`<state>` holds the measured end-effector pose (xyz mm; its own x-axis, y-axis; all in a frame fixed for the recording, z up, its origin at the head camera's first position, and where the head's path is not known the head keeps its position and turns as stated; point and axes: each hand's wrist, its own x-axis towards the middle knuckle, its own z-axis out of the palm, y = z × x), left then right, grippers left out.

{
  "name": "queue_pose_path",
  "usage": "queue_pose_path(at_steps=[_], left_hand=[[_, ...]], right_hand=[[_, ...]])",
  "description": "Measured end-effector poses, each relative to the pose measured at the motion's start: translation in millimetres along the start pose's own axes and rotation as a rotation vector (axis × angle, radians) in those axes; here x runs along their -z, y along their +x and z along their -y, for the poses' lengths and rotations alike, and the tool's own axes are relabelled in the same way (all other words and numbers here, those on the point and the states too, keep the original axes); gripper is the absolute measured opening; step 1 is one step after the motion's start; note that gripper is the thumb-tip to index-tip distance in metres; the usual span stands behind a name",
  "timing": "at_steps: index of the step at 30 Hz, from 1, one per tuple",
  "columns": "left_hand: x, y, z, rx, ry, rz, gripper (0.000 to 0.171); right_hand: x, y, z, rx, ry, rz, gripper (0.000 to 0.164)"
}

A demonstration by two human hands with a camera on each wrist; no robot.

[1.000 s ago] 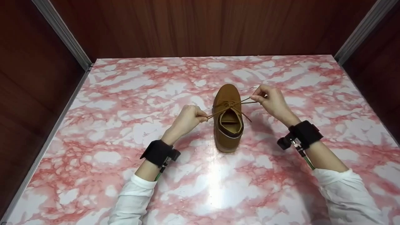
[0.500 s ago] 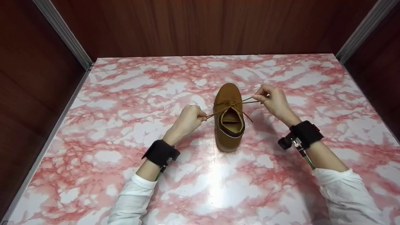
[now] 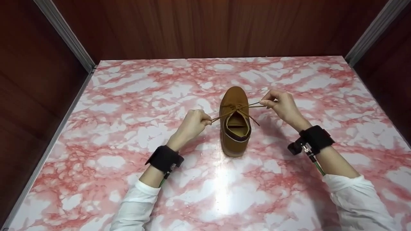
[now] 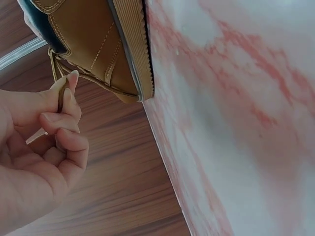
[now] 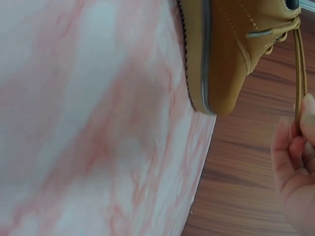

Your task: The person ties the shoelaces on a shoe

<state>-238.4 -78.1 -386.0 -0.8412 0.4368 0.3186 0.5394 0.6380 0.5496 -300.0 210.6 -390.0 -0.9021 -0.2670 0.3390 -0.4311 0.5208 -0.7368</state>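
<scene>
A tan lace-up shoe (image 3: 235, 148) stands upright on the table, toe pointing away from me. My left hand (image 3: 192, 124) pinches a shoelace (image 3: 221, 117) between thumb and fingertips, off the shoe's left side. On the other side, my right hand (image 3: 283, 105) pinches two strands of the lace, which look like a loop. Both sides stretch fairly straight from a knot (image 3: 238, 108) over the throat. A loose lace end (image 3: 254, 120) hangs to the right; its tip (image 5: 258, 34) shows against the shoe's side in the right wrist view. The left wrist view shows the lace (image 4: 61, 101) between thumb and finger.
The table (image 3: 128, 141) has a red and white marbled top. Dark wood panels (image 3: 205, 29) enclose its back and sides, with grey metal posts (image 3: 65, 37) at the corners. Each wrist carries a black strap (image 3: 164, 158) with a small camera.
Both hands keep their pinch on the lace. They have drawn slightly apart, and the right hand sits a little lower. The shoe stays in nearly the same place.
</scene>
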Motion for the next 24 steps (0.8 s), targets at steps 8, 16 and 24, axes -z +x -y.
queue_pose_path(at_steps=[8, 16, 24], left_hand=[[0.7, 2.9, -0.5, -0.156, 0.068, 0.148, 0.015], [3.2, 4.0, -1.2, -0.129, 0.156, 0.152, 0.009], [2.5, 3.9, 1.4, -0.124, 0.272, 0.027, 0.011]], right_hand=[[8.2, -8.3, 30.2, 0.182, -0.016, 0.112, 0.006], [7.8, -7.7, 38.6, 0.272, -0.139, 0.151, 0.004], [5.4, 1.2, 23.1, 0.335, -0.253, 0.039, 0.004]])
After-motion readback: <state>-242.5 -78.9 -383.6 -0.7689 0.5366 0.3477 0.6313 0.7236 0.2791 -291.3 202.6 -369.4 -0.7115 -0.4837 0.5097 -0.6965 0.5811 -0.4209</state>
